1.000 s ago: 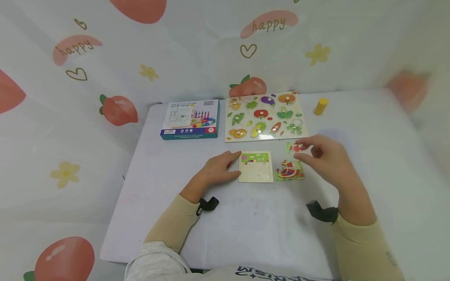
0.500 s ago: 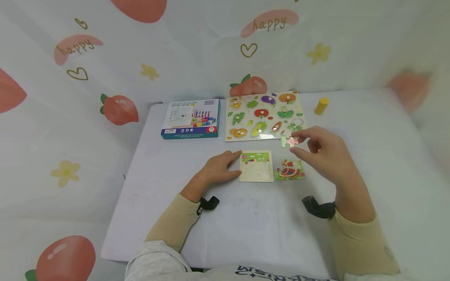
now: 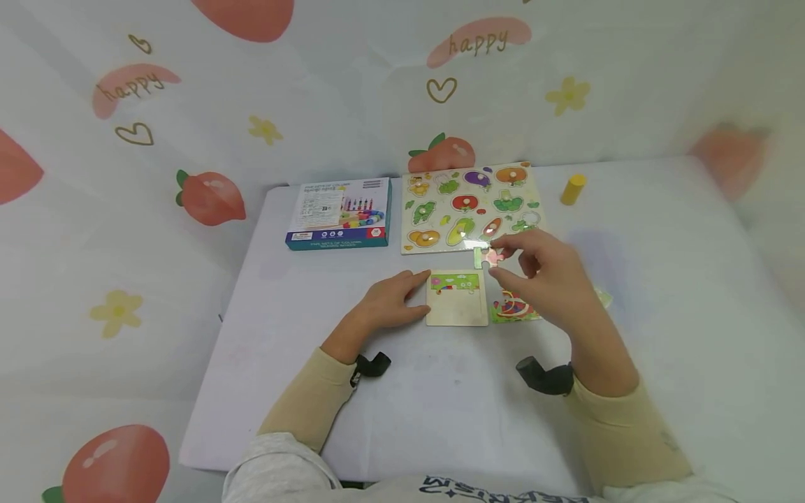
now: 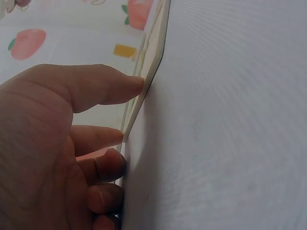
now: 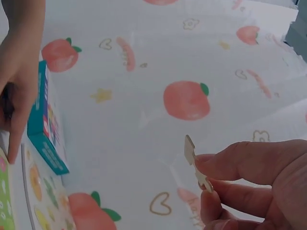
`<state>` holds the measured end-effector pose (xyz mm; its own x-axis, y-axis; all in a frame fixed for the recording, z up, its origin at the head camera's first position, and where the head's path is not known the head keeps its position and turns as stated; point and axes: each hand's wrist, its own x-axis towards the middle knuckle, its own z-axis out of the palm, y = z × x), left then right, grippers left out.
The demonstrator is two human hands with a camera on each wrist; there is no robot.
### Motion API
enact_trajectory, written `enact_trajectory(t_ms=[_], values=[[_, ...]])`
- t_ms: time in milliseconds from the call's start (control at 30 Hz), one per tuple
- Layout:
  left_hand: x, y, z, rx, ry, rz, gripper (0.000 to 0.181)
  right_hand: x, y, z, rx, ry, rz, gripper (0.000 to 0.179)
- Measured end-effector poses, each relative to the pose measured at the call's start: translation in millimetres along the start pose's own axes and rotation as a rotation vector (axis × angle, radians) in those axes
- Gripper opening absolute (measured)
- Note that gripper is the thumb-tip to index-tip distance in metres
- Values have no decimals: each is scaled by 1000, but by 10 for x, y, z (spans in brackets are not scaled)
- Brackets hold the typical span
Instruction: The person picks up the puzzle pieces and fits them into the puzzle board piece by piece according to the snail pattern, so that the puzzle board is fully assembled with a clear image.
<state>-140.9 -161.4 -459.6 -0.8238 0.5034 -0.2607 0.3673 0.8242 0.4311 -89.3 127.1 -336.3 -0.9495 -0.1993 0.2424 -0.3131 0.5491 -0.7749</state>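
Puzzle piece (image 3: 489, 258) is lifted in the air, pinched between thumb and finger of the right hand (image 3: 542, 276), seen between the far right corner of the wooden frame (image 3: 454, 309) and the near edge of the vegetable board (image 3: 444, 199). The left hand (image 3: 391, 302) is not gripping; its extended thumb and forefinger touch the frame's left edge. Wide worktop (image 3: 440, 391) extends along the frame's near side.
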Motion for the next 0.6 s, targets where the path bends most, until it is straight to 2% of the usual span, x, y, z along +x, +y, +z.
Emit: enact_trajectory(t_ms=[167, 333, 600], values=[[-4, -10, -5, -10, -2, 10, 74, 12, -43, 145, 27, -4, -35, 30], [-10, 1, -17, -12, -12, -2, 75, 44, -89, 309, 43, -44, -42, 30], [-9, -3, -16, 0, -13, -1, 75, 98, -64, 555, 20, -109, 4, 34]])
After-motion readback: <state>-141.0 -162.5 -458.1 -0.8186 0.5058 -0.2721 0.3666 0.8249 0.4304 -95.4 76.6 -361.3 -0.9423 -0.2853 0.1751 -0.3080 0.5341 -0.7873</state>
